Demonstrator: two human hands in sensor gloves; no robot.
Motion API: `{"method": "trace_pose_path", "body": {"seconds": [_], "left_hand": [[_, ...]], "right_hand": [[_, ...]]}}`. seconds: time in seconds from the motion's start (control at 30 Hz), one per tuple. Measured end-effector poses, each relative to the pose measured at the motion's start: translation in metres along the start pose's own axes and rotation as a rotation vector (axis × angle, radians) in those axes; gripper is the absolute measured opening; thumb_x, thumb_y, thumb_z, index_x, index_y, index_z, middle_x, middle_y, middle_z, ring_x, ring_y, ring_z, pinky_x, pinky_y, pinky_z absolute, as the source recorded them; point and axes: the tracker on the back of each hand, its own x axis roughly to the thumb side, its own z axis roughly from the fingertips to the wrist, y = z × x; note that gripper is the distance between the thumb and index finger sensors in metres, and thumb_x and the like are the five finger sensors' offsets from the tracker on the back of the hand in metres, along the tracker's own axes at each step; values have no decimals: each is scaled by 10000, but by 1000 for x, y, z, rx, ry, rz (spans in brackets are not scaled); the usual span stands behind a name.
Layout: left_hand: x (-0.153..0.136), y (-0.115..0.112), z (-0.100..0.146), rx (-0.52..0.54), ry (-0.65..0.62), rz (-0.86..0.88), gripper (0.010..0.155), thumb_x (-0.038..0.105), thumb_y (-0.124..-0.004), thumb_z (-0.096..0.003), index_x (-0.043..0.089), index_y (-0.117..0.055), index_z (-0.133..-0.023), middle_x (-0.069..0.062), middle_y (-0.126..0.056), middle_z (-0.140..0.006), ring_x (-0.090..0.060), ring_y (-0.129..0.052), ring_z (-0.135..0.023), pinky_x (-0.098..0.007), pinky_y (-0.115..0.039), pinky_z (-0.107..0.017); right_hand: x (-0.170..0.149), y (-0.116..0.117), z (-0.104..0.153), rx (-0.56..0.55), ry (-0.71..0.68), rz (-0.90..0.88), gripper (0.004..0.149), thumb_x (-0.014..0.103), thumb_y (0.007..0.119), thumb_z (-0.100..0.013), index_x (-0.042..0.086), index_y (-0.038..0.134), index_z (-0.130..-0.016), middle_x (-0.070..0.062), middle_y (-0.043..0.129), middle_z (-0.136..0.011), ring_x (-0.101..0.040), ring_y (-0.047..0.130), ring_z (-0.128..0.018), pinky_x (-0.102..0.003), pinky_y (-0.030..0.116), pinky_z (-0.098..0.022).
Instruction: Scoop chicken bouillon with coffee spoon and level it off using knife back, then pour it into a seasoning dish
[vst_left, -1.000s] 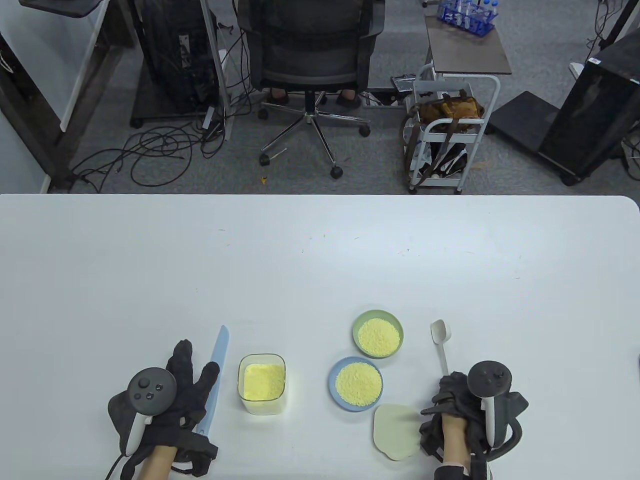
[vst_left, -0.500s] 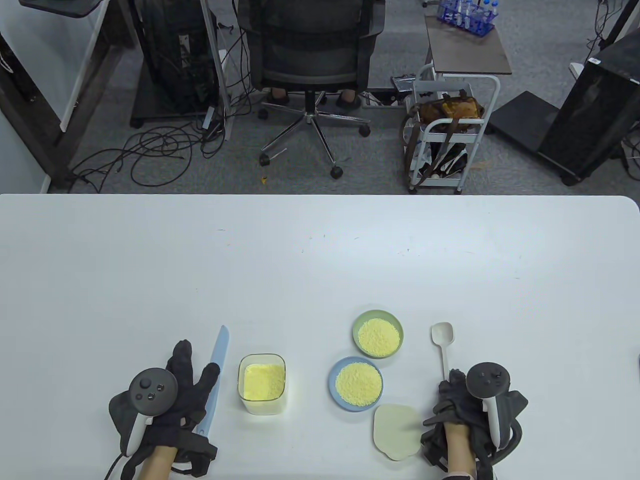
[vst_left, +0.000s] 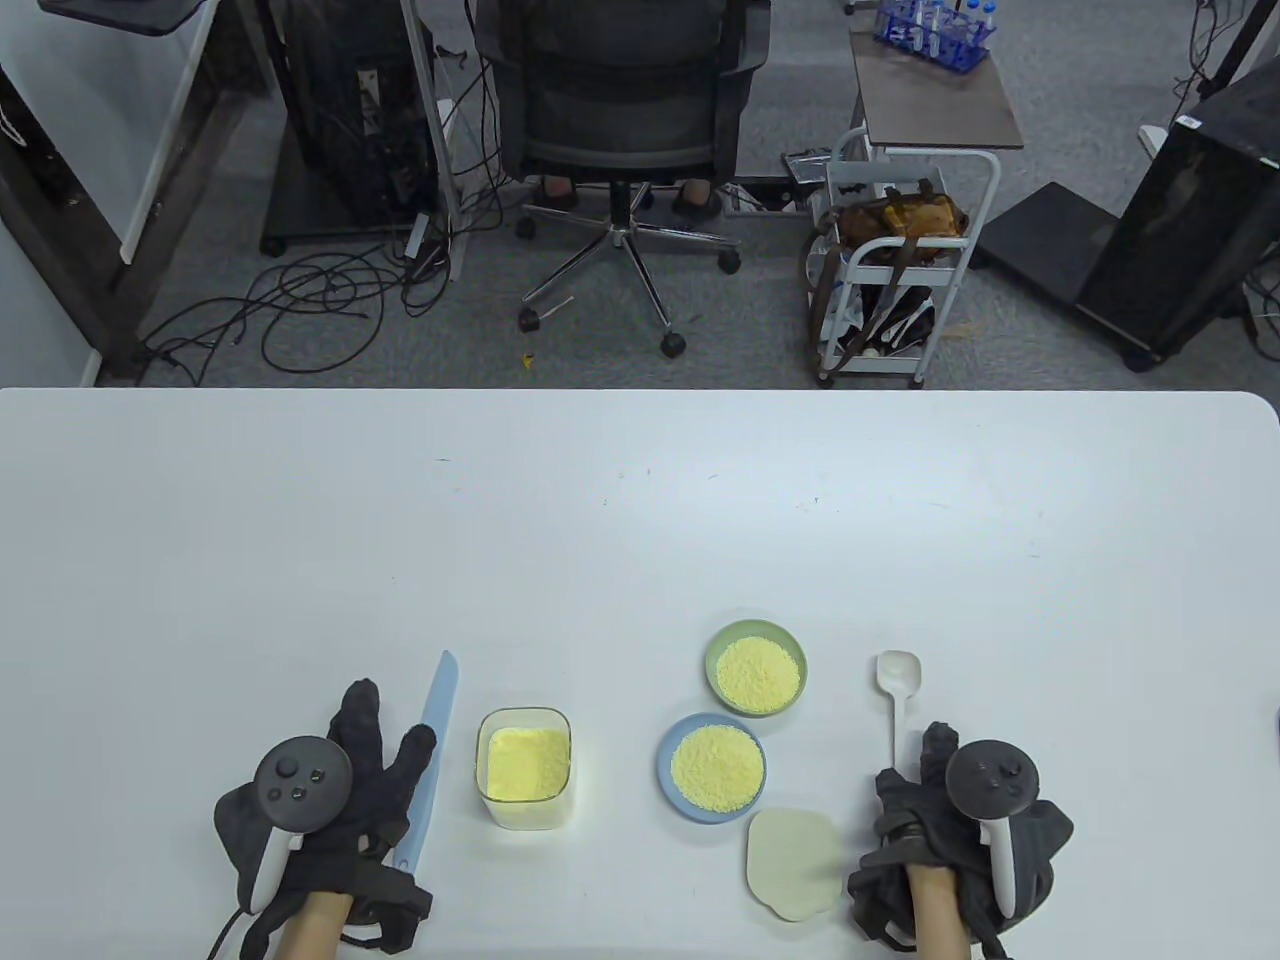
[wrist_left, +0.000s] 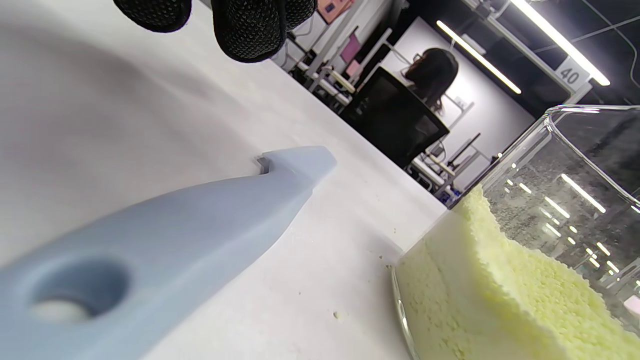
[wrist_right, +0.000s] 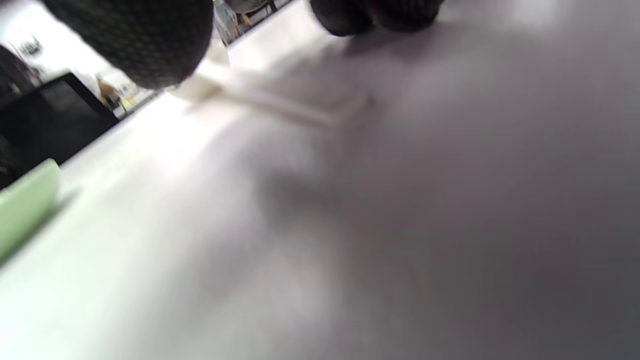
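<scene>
Seen from the table view: right hand (vst_left: 935, 810) pinching coffee spoon (vst_left: 896, 690) handle; left hand (vst_left: 350, 790) flat, fingers straight, beside knife (vst_left: 432, 750); bouillon container (vst_left: 523, 767) between. Risked clipping green dish (vst_left: 756, 668), blue dish (vst_left: 712, 768) or lid (vst_left: 793, 862) when crossing.

Left wrist: knife (wrist_left: 165, 235) flat, untouched.

Right wrist: blurred; grip unclear.

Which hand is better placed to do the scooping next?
Right. The right hand is already at the white spoon's handle, while the left hand lies by the blue knife, on the far side of the clear bouillon container.
</scene>
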Motion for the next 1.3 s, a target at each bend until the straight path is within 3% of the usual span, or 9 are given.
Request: {"method": "trace_pose_path", "body": {"seconds": [0.13, 0.2, 0.27, 0.43, 0.5, 0.63, 0.77, 1.1, 1.3], "left_hand": [[0, 0, 0, -7, 1, -3, 898, 687, -575, -447, 152, -273, -1101, -243, -476, -1130, -379, -664, -1027, -635, -538, -695], [0, -1, 0, -11, 1, -3, 901, 688, -575, -446, 150, -271, -1101, -242, -475, -1130, -381, -663, -1027, -635, -538, -695], [0, -1, 0, -13, 1, -4, 902, 688, -575, -447, 148, -270, -1101, -243, -475, -1130, -381, -663, -1027, -636, -537, -694], [0, -1, 1, -13, -1, -4, 902, 688, -575, -446, 149, -269, -1101, -241, -472, -1131, -381, -661, -1028, -636, -537, -695], [0, -1, 1, -17, -2, -7, 902, 688, -575, -447, 148, -268, -1101, -242, -472, -1131, -379, -661, -1029, -636, -536, -695], [0, 0, 2, -20, -3, -1, 903, 688, -575, -446, 148, -266, -1100, -241, -472, -1131, -379, -659, -1029, -637, -536, -694], [0, -1, 2, -24, -3, 4, 903, 689, -574, -446, 150, -265, -1101, -238, -472, -1132, -377, -659, -1029, -637, -535, -695], [1, -1, 2, -25, -5, 7, 903, 689, -573, -447, 148, -263, -1100, -240, -469, -1132, -379, -658, -1030, -637, -534, -696], [1, -1, 2, -33, -5, 10, 903, 689, -573, -447, 149, -262, -1100, -239, -467, -1133, -377, -655, -1032, -637, -533, -696]], "right_hand": [[7, -9, 13, 21, -162, -38, 870, 319, 882, -336, 219, 256, -931, -217, 45, -987, -509, 396, -882, -514, 558, -568], [16, -11, 23, 97, -284, 22, 969, 349, 898, -327, 218, 138, -913, -190, -55, -972, -527, 308, -918, -570, 520, -596], [27, -7, 36, 248, -428, 126, 1042, 361, 924, -312, 273, 51, -876, -154, -144, -947, -538, 236, -928, -605, 464, -618], [46, 15, 58, 466, -597, 294, 1115, 404, 956, -262, 216, 29, -853, -203, -110, -935, -562, 305, -869, -569, 474, -587], [53, 29, 64, 566, -604, 403, 1148, 421, 958, -251, 103, 39, -862, -232, -92, -931, -568, 301, -861, -572, 468, -582], [60, 51, 70, 683, -604, 515, 1150, 425, 961, -249, 102, 37, -854, -252, -62, -930, -596, 277, -854, -587, 462, -579], [62, 61, 70, 659, -570, 614, 1119, 372, 964, -259, 105, 61, -863, -261, 29, -963, -572, 204, -848, -568, 448, -575], [64, 66, 66, 631, -556, 632, 1043, 339, 968, -255, 134, 178, -904, -240, 163, -982, -545, 221, -814, -548, 466, -539], [71, 54, 68, 615, -581, 528, 1028, 320, 967, -259, 131, 189, -906, -282, 178, -962, -595, 281, -791, -573, 490, -523]]}}
